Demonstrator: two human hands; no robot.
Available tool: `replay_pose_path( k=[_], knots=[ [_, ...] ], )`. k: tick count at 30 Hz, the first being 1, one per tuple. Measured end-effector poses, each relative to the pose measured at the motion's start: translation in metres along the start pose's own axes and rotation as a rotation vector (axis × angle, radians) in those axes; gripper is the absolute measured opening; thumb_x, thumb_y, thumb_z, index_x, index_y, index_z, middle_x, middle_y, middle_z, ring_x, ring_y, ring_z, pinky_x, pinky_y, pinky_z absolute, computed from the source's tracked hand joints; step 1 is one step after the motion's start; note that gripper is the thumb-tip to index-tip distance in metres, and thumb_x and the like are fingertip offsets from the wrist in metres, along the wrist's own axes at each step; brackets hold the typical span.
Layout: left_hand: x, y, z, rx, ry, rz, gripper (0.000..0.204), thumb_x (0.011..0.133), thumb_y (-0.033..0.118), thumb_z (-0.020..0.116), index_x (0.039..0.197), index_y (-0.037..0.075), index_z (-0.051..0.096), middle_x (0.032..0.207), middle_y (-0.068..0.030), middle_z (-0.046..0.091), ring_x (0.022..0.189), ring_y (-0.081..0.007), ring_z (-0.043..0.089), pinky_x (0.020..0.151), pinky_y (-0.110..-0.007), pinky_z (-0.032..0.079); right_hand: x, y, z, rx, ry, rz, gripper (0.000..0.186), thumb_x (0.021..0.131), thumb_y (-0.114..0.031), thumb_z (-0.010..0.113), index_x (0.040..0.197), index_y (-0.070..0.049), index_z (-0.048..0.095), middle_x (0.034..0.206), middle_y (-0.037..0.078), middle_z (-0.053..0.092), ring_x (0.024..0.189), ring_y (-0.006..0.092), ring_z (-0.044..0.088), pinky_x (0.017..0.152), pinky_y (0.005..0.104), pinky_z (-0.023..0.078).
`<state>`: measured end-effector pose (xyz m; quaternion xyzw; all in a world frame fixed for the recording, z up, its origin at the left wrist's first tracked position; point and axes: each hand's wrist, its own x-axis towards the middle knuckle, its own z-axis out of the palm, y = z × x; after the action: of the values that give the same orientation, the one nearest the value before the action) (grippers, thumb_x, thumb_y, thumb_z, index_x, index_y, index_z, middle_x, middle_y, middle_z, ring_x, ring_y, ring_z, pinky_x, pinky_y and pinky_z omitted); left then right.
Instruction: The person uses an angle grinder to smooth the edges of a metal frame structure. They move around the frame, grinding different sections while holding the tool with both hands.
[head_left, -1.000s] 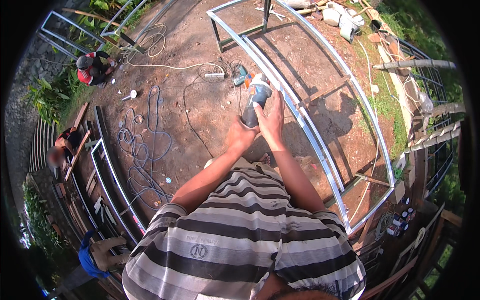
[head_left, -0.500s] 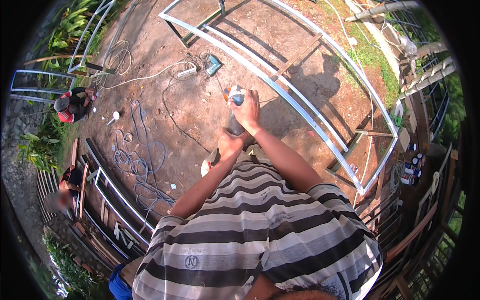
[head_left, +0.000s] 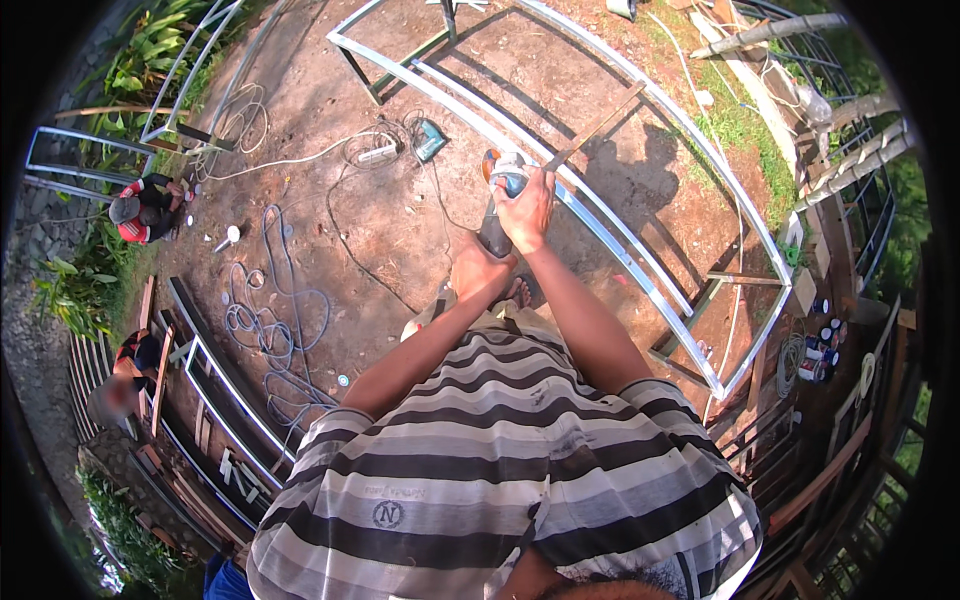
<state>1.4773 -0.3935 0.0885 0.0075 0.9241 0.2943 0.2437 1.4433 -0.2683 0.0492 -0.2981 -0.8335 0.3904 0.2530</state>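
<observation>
An angle grinder (head_left: 509, 166) with an orange-brown disc (head_left: 490, 165) points away from me, its head beside the near rail of a long metal frame (head_left: 626, 249). Around the rear of its dark body my left hand (head_left: 479, 266) is closed. Closer to the head, my right hand (head_left: 527, 213) grips it from the right side. Whether the disc touches the rail I cannot tell. A wooden strip (head_left: 598, 127) lies across the frame just beyond the head.
A teal power tool (head_left: 428, 140) and a white power strip (head_left: 378, 154) lie on the dirt ahead, with cords around. Tangled hose (head_left: 272, 320) lies left. One person (head_left: 146, 210) crouches far left, another (head_left: 132, 377) nearer. Cans (head_left: 822, 350) stand right.
Both hands have carried the angle grinder right and slightly forward, bringing its head from open ground to the metal frame's near rail. Both grips stay closed.
</observation>
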Motion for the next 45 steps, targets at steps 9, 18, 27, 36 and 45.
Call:
replay_pose_path(
  k=[9,18,27,36,45],
  knots=[
    [0.018,0.027,0.029,-0.041,-0.103,0.067,0.070,0.072,0.040,0.083,0.118,-0.002,0.052,0.104,-0.0267,0.072,0.100,-0.0433,0.071,0.089,-0.051,0.056,0.029,0.033,-0.014,-0.086,0.188,0.089,0.058,0.072,-0.023,0.085,0.115,0.005,0.057,0.106,0.026,0.058,0.109,0.0456,0.057,0.097,0.0507,0.048],
    [0.034,0.018,0.076,-0.119,-0.278,0.098,0.074,0.070,0.042,0.086,0.117,-0.004,0.052,0.104,-0.0303,0.072,0.099,-0.0454,0.072,0.085,-0.053,0.057,-0.010,0.056,-0.042,0.183,-0.132,0.702,0.093,0.077,-0.038,0.089,0.144,0.008,0.044,0.130,0.026,0.060,0.131,0.0404,0.053,0.108,0.0472,0.044],
    [0.020,0.023,0.090,-0.163,-0.309,0.068,0.071,0.072,0.039,0.086,0.114,-0.006,0.051,0.097,-0.0292,0.072,0.092,-0.0454,0.073,0.082,-0.052,0.058,0.007,0.099,-0.042,-0.316,0.048,0.138,0.057,0.077,-0.025,0.088,0.121,0.002,0.063,0.119,0.022,0.062,0.114,0.0420,0.060,0.098,0.0482,0.048],
    [0.020,0.041,0.087,-0.168,-0.303,0.095,0.069,0.071,0.035,0.085,0.115,-0.005,0.050,0.095,-0.0267,0.073,0.092,-0.0446,0.073,0.082,-0.052,0.058,0.036,0.115,-0.042,-0.356,0.102,0.100,0.044,0.073,-0.013,0.083,0.109,-0.005,0.058,0.107,0.020,0.058,0.108,0.0425,0.056,0.095,0.0504,0.046],
    [0.020,0.044,0.092,-0.161,-0.310,0.141,0.067,0.071,0.036,0.084,0.114,-0.005,0.053,0.099,-0.0295,0.072,0.096,-0.0449,0.072,0.083,-0.051,0.057,0.055,0.127,-0.045,-0.349,0.213,0.143,0.046,0.078,-0.024,0.082,0.110,0.000,0.060,0.107,0.021,0.061,0.106,0.0412,0.060,0.093,0.0498,0.047]
  ],
)
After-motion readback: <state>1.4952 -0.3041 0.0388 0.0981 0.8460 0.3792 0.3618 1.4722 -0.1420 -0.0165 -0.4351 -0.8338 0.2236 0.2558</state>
